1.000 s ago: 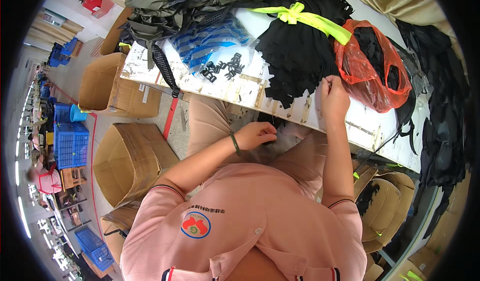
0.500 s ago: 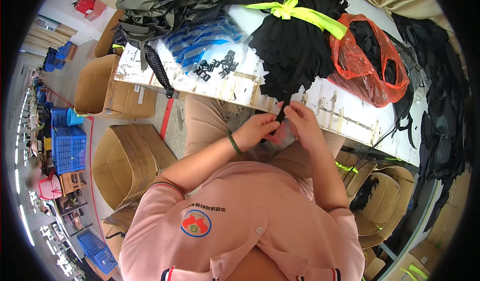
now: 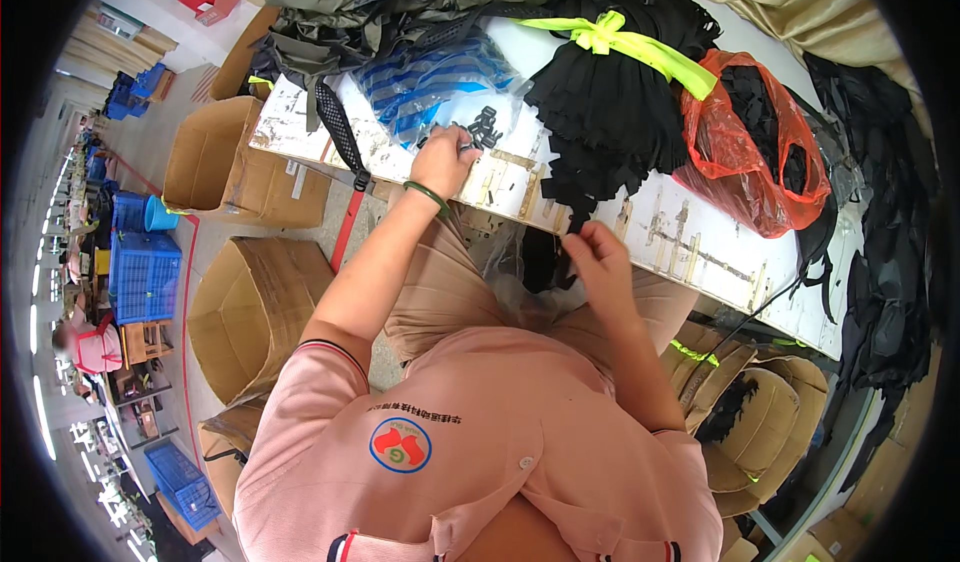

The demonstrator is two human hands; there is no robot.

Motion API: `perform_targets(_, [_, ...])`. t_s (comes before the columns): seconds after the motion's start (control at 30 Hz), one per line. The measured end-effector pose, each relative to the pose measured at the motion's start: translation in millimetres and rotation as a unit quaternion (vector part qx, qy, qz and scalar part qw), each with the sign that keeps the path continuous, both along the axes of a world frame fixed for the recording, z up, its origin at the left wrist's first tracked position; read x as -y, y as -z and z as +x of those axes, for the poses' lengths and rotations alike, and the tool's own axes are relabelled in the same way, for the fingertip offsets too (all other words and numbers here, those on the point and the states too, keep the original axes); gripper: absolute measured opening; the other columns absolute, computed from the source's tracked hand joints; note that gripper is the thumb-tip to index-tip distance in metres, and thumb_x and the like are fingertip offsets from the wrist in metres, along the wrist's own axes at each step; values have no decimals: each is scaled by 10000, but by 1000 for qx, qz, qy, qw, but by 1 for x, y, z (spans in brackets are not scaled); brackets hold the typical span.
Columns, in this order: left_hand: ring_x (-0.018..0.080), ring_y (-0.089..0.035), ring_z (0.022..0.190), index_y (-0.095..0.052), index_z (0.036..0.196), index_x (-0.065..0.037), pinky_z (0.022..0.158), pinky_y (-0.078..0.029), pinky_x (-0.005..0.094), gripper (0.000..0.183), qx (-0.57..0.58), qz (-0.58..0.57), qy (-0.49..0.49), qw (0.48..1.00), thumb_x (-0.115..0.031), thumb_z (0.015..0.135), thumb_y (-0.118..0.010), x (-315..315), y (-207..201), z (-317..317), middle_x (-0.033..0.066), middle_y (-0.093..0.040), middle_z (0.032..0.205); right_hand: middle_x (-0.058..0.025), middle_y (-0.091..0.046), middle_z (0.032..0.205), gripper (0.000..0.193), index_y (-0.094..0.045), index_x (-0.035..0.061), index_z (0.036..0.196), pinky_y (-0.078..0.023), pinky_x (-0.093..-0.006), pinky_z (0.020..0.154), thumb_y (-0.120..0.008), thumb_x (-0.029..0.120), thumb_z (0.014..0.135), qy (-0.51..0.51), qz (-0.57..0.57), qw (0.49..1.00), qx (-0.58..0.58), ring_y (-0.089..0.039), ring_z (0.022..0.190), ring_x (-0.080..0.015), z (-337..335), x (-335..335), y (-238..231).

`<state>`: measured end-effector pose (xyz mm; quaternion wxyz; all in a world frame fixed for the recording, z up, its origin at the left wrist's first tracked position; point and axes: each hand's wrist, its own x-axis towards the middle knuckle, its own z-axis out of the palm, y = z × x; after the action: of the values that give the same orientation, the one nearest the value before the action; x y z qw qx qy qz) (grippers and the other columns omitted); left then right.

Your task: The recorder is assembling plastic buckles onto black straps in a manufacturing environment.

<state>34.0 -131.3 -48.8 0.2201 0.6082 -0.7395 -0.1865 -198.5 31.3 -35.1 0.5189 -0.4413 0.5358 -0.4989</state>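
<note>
Black buckles [image 3: 487, 126] – clustered, black straps [image 3: 608, 112] – bundled

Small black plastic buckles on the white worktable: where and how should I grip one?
Probably pinch one of the black buckles by its outer edges, from above and the right: they look like small open frames, the left hand covers the pile's left part, and a blue-striped plastic bag lies behind.

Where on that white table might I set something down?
Roomiest: the table between the red bag and front edge, right of the right hand. Smaller patch: left of the mesh strap. Crowded: the back, under dark fabric, and around the buckles by the left hand.
</note>
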Motion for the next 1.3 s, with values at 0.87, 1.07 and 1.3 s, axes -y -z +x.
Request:
perform_targets(0.87, [98,-614,750,-567,923,3,647,-506,222,103,-502,296,120,804,62,840,-552,-121,-6,-58,43,-622,829,14,-538,598,73,-551,97,800,-234,-187,343,-591,137,845,28,245,900,360,-352,381,-39,20,-5,-12])
perform_targets(1.07, [106,-614,699,-578,908,1,629,-500,225,77,-387,142,192,890,36,840,-570,-122,-27,-56,37,-614,784,-4,-572,689,52,-575,77,879,-241,-178,367,-596,121,863,73,173,926,329,-365,419,-32,20,-8,-3])
perform_targets(1.3, [120,-609,622,-631,914,-35,537,-465,221,162,-596,504,24,625,-187,892,-579,-123,-19,-35,44,-628,776,9,-544,735,84,-588,37,867,-341,-196,494,-647,58,811,16,-18,999,38,-410,554,-46,22,-17,-3])
